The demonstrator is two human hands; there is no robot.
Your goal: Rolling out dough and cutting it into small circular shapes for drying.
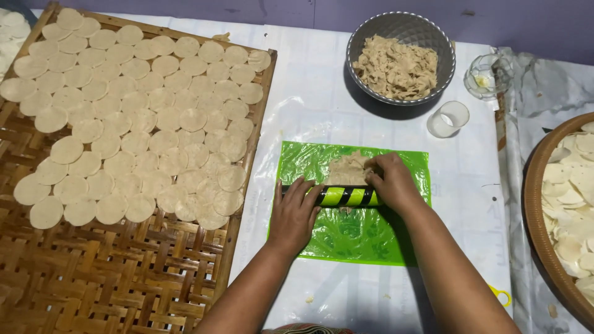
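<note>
While both hands press down on it, the roller [340,196], striped green and black, lies across the dough [348,169] on the green sheet [346,238]. The left hand [296,213] rests flat on the roller's left end, fingers spread and nearly straight. The right hand [393,182] covers the right end, fingers curled over roller and dough edge. Beyond stand a grey bowl [401,28] of dough scraps and a small cup [448,118]; a woven tray [124,278] of round discs [133,117] lies left.
</note>
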